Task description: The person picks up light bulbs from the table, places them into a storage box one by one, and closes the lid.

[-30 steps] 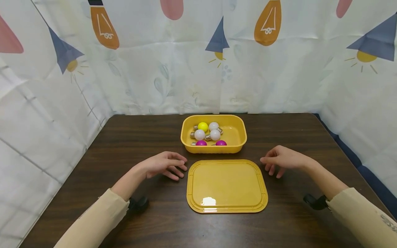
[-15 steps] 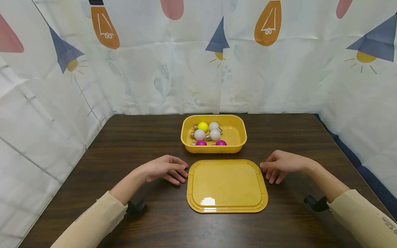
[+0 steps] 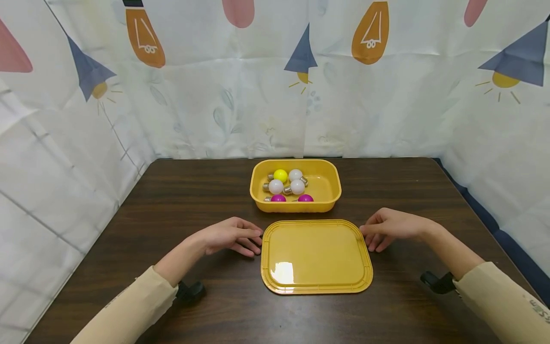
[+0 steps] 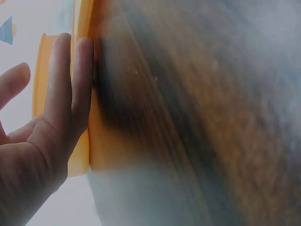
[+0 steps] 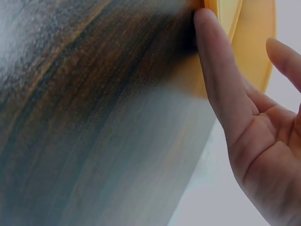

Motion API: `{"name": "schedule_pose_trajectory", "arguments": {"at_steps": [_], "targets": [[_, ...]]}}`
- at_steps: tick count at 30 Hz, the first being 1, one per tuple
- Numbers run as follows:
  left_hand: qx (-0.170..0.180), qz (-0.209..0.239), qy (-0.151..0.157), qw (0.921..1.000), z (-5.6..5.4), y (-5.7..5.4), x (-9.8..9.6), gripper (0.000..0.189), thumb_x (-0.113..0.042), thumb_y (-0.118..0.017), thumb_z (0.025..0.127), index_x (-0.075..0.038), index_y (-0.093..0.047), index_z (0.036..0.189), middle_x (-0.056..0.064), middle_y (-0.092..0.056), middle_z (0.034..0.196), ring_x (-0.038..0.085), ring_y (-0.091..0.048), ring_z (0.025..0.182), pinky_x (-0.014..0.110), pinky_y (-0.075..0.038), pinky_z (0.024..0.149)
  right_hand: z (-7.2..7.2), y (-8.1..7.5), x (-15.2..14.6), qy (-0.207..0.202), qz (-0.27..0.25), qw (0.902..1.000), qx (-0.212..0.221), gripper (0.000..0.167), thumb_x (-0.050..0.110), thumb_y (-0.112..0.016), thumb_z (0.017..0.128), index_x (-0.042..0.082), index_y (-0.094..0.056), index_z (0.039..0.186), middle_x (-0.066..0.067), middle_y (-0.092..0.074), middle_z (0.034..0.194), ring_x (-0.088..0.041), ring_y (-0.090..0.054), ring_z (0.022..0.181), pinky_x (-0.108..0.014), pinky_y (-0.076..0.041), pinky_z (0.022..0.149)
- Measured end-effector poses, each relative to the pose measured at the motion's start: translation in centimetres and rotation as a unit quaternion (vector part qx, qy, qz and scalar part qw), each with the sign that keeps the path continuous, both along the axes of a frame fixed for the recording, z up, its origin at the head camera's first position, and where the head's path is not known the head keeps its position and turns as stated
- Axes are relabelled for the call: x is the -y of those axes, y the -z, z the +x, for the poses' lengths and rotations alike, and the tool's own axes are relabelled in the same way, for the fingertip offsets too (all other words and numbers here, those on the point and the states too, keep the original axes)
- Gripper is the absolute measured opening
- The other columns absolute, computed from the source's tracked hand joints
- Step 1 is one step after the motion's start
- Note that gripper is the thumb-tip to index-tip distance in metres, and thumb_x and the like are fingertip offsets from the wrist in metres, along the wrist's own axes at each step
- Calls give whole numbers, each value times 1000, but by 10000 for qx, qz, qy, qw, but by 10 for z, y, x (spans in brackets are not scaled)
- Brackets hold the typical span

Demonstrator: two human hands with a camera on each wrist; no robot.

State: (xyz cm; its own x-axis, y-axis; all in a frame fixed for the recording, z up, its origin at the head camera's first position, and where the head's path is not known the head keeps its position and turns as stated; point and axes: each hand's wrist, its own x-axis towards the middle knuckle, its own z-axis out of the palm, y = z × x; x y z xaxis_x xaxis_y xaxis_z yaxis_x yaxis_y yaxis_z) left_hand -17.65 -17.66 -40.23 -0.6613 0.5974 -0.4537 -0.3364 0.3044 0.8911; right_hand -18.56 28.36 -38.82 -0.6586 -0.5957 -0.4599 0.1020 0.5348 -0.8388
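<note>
A flat yellow lid (image 3: 317, 258) lies on the table in front of me, between my hands. My left hand (image 3: 234, 235) is at its left edge; the fingers are extended and the thumb stands apart from them. At the right edge, my right hand (image 3: 397, 224) touches the rim with extended fingers, its thumb also held away. Both wrist views show fingertips against the lid's edge (image 4: 83, 19). Behind the lid stands a yellow box (image 3: 324, 186) holding light bulbs: a yellow one (image 3: 280, 176), several white ones (image 3: 297, 187) and two magenta ones (image 3: 305, 198), partly hidden by the front wall.
The dark wooden table (image 3: 206, 191) extends to both sides and in front of the lid. A white curtain (image 3: 258, 110) printed with lamps and bulbs hangs behind and beside it. Dark straps with black mounts (image 3: 191, 291) sit under both wrists.
Both hands have come in closer to the lid's sides, the left moving rightward. The lid has shifted slightly to the right and back, and its glare spot has changed. The box has stayed put.
</note>
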Motion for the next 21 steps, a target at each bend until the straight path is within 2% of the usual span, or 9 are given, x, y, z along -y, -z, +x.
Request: {"name": "schedule_pose_trajectory", "arguments": {"at_steps": [7, 15, 21], "targets": [[-44, 54, -28, 10000, 3, 1, -3, 45, -17, -56, 108, 14, -50, 140, 21, -65, 118, 32, -70, 105, 42, -59, 90, -1, 0, 0, 35, 31, 10000, -13, 31, 19, -65, 103, -8, -68, 119, -18, -70, 102, -33, -70, 95, -41, -63, 81], [-36, 266, -148, 9995, 10, -1, -6, 55, -17, -60, 106, 10, -39, 149, 21, -62, 129, 32, -67, 110, 45, -58, 92, 0, 1, 1, 149, -128, 9998, -87, 33, 7, -68, 98, -14, -58, 122, -18, -72, 104, -33, -71, 96, -41, -62, 82], [-227, 324, -391, 9985, 17, 3, -12, 58, -10, -64, 103, 7, -36, 150, 23, -64, 123, 31, -68, 106, 46, -58, 92, 3, 4, 3, 217, -267, 9993, -119, 39, 5, -71, 96, -14, -48, 121, -18, -70, 101, -32, -70, 93, -41, -63, 80]]}}
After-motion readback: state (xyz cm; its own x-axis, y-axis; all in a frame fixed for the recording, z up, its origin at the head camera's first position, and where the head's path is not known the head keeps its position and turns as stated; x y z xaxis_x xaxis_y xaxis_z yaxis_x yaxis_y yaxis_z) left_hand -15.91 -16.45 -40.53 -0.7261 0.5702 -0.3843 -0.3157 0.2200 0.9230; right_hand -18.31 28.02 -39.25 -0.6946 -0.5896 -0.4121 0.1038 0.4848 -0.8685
